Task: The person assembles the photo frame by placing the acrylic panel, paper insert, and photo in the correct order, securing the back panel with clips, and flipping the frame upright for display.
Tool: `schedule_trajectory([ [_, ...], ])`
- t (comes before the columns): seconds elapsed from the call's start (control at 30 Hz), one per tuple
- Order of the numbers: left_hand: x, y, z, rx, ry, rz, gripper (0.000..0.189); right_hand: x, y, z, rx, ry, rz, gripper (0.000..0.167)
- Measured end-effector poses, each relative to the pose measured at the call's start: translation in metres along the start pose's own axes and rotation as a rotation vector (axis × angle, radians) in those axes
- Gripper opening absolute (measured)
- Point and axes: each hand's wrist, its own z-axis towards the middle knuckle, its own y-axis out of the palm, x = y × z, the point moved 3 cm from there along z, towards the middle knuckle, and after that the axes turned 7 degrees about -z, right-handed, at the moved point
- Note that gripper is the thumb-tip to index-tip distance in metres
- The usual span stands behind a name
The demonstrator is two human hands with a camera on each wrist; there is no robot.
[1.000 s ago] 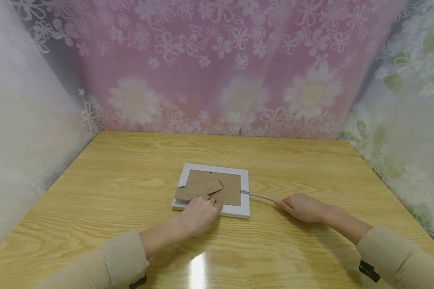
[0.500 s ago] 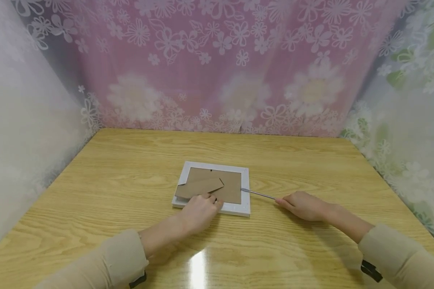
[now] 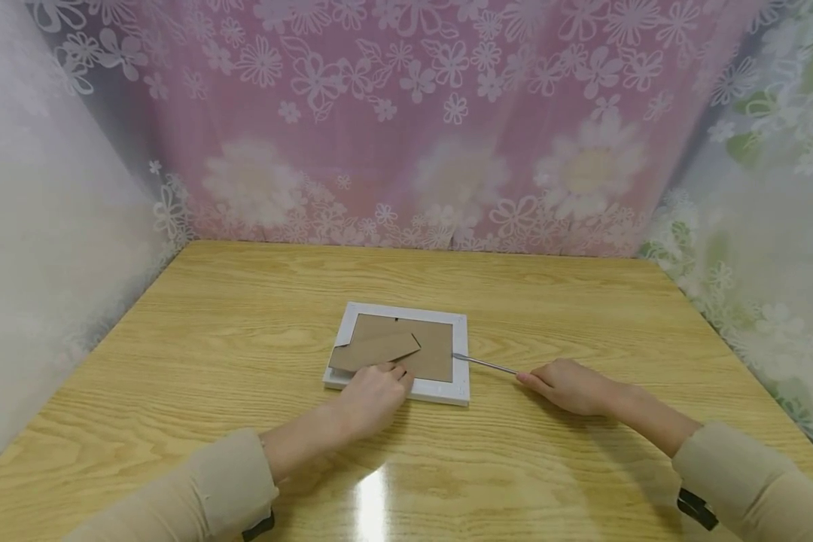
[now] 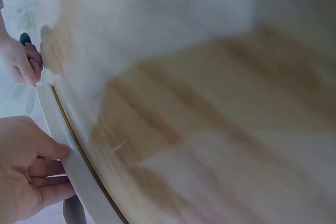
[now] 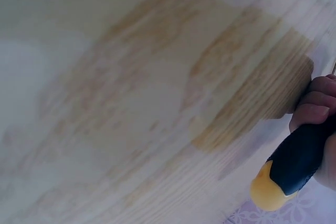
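Note:
A white picture frame [image 3: 459,391] lies back side up on the table, its brown cardboard backing [image 3: 436,350] and slanted stand flap [image 3: 375,352] showing. My left hand [image 3: 374,395] grips the near side of the frame; in the left wrist view its thumb and fingers [image 4: 51,190] are at the white edge. My right hand [image 3: 569,388] holds a screwdriver by its black and yellow handle [image 5: 296,161]. The metal shaft [image 3: 491,366] points left, and its flat tip is at the right edge of the backing, over the frame's border.
The wood-grain table [image 3: 244,293] stretches out around the frame. A pink floral curtain [image 3: 379,150] hangs behind it, with pale hangings [image 3: 772,248] at both sides. Light glares off the tabletop [image 3: 370,500] near the front.
The fingers of my left hand have drawn in slightly at the frame's near side. The screwdriver tip stays at the right edge of the backing; the head view has shifted a little.

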Motion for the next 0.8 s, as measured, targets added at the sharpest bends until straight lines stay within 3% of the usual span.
schedule_trajectory([
  [0.27, 0.0017, -0.0005, 0.0016, 0.011, 0.020, 0.081, 0.026, -0.0005, 0.0005, -0.0004, 0.013, -0.003, -0.007, 0.045],
  [0.8, -0.0009, -0.0012, 0.0011, 0.020, 0.046, 0.093, 0.024, -0.0010, 0.0004, 0.0031, 0.010, -0.018, -0.026, 0.043],
])
